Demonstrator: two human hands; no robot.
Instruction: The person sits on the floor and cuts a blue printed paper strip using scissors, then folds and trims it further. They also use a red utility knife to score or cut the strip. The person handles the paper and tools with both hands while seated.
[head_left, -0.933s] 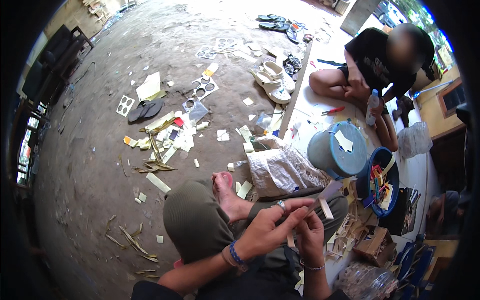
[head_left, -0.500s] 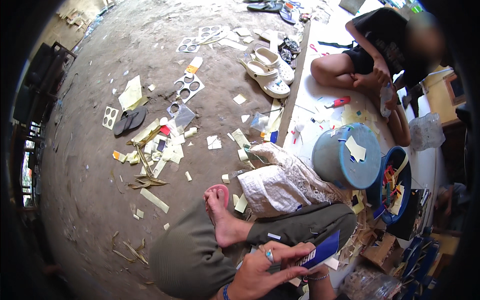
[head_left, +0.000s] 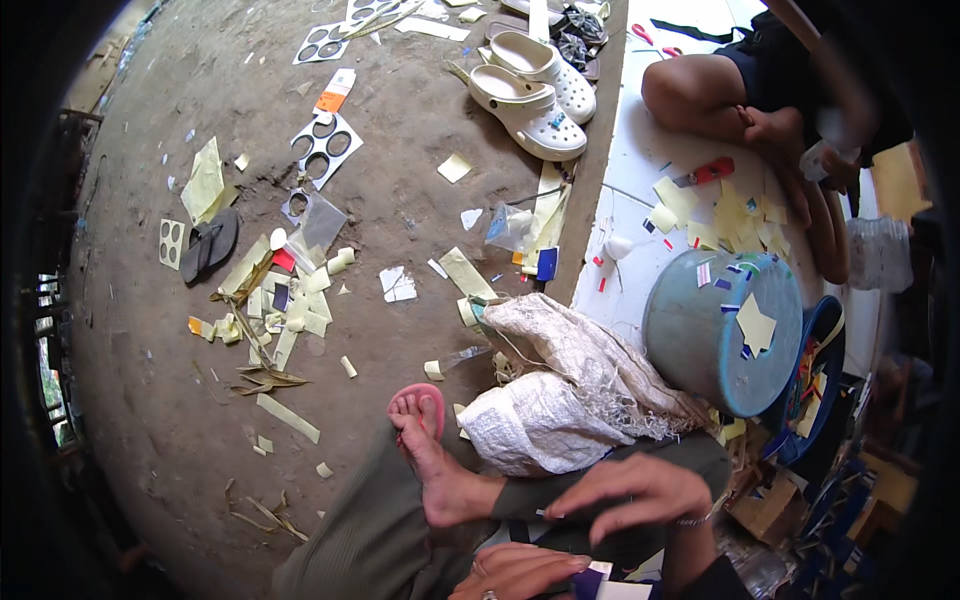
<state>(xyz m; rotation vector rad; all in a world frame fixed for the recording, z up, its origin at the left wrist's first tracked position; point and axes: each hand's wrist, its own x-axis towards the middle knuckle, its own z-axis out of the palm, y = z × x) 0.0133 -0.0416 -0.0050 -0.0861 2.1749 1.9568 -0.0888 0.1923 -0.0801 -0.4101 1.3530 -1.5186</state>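
Right hand (head_left: 640,497), shifted clear of the card (head_left: 588,583) to above the lap (head_left: 400,545); left hand (head_left: 525,572), lowered. Card: low over the lap, probably light, stiff, creasable, best taken by edges. Grip: right loosely spread, nothing visibly held; left overlapping card, cannot tell if clasped.
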